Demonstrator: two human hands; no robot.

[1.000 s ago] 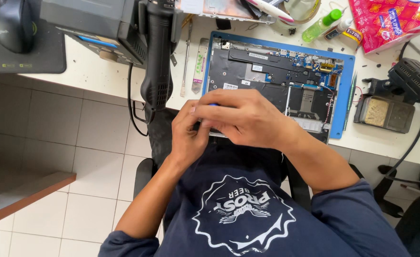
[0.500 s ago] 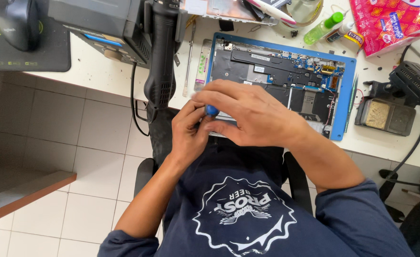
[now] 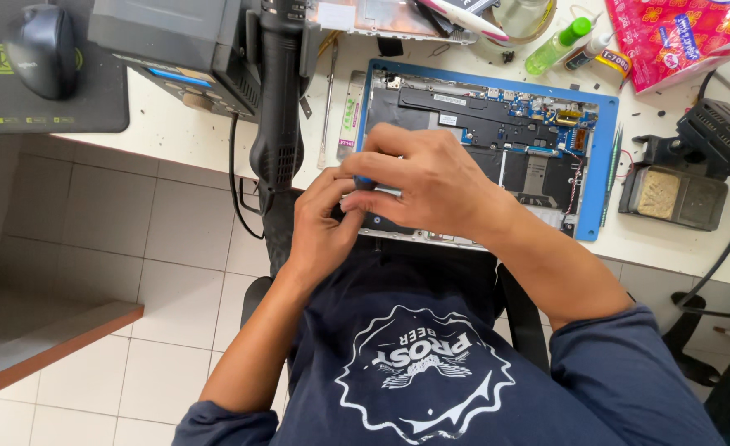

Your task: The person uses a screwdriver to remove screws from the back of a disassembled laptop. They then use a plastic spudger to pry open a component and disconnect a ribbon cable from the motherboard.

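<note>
Pinching a small blue-handled tool (image 3: 363,178) between them, the left hand (image 3: 319,225) and right hand (image 3: 431,186) have barely shifted since a moment ago, fingertips pressed together over the near edge of the opened laptop (image 3: 497,140). Its dark, flat insides lie exposed on a blue mat (image 3: 598,165). Farther left on the white desk (image 3: 175,132) stand a glossy black handle (image 3: 278,107) and rounded mouse (image 3: 41,49).

Bright, even daylight, soft shadows, sharp focus, slight wide-angle bending at edges.
</note>
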